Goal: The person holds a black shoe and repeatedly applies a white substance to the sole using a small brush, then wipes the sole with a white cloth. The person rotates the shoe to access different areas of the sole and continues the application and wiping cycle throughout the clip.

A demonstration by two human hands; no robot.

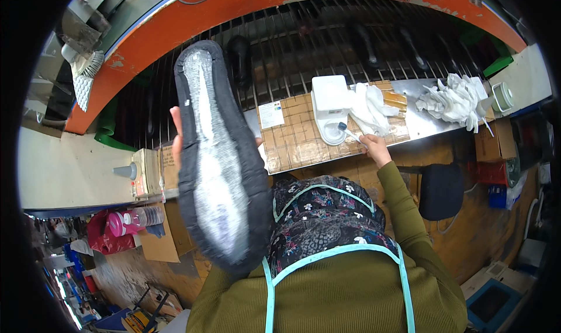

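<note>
Close in front of me on the left, a lasted shoe upper (219, 163) stands on end with its underside toward me. Black gathered fabric rims a silvery, glossy middle. My left hand (176, 128) is closed around it; most of that hand is hidden behind the shoe, with fingertips showing at both edges. To the right, my right hand (377, 149) pinches the pale handle of a small brush (350, 132). The brush's dark head is over the round cup of a white plastic dispenser (330, 99), and I cannot tell whether it touches the cup.
The dispenser stands on a taped cardboard sheet (292, 143), beside a crumpled white cloth (369, 108). More white cloths (453, 101) lie farther right. Behind runs a rack of metal rods (280, 58) carrying dark shoes (239, 58), under an orange frame (158, 38). A cardboard box (158, 239) is at lower left.
</note>
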